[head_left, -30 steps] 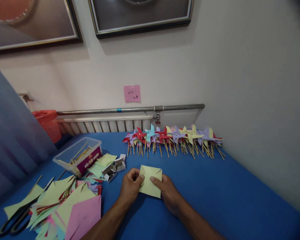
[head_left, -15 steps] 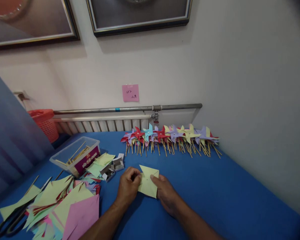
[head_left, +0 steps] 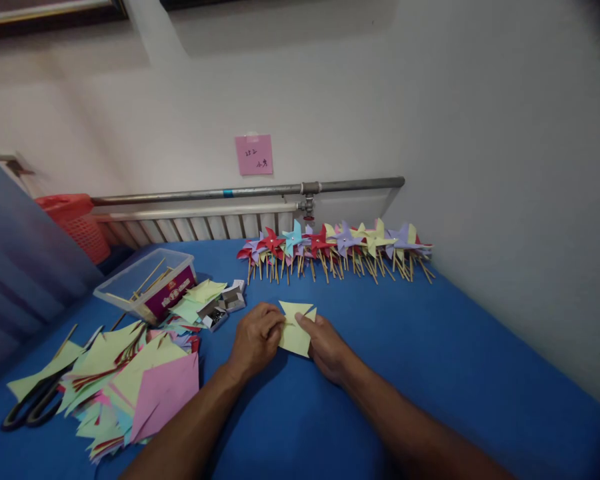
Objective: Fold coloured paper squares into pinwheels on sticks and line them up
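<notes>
A pale yellow paper square (head_left: 295, 339) with slits cut in from its corners is held between my two hands above the blue table. My left hand (head_left: 257, 337) pinches its left edge, fingers curled. On the right side, my right hand (head_left: 327, 347) grips the paper with the thumb lying on top near the middle. Left of my left hand are two small open boxes, one box (head_left: 214, 316) with small dark-and-shiny pieces inside. Nearby lies a heap of cut coloured paper squares (head_left: 165, 393), a pink one uppermost.
Finished paper pinwheels (head_left: 320, 243) on sticks lie in a row along the back. A clear plastic tub (head_left: 180, 290) holds wooden sticks. Black-handled scissors (head_left: 43, 403) lie at the left. Behind are a red basket (head_left: 83, 230), a radiator (head_left: 195, 223) and a pipe (head_left: 260, 192).
The view has tilted down, so the wall pictures have mostly left the frame. Both hands still hold the yellow paper, and my left fingers have shifted slightly at its left edge.
</notes>
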A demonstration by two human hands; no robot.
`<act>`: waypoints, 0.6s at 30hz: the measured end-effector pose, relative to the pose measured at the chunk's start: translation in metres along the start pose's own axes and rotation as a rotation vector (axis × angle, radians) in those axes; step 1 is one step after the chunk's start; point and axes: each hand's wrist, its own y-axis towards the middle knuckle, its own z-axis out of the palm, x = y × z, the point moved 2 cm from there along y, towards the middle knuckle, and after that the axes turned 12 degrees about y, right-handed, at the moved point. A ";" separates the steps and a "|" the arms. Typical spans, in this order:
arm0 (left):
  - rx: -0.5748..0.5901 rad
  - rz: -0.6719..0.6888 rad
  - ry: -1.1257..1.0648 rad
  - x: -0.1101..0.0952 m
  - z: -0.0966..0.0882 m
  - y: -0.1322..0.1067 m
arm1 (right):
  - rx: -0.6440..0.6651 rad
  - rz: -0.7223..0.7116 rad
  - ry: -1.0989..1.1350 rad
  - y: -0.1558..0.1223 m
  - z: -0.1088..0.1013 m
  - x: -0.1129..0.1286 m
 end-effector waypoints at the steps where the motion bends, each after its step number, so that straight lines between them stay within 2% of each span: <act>1: -0.003 0.019 0.028 0.000 0.000 0.000 | -0.003 0.000 -0.006 0.000 0.000 0.000; 10: -0.014 0.158 0.248 -0.004 -0.003 -0.002 | 0.002 0.000 -0.019 0.000 0.002 0.001; 18: 0.027 0.183 0.240 -0.004 -0.004 -0.003 | -0.033 -0.024 -0.043 0.002 -0.001 -0.002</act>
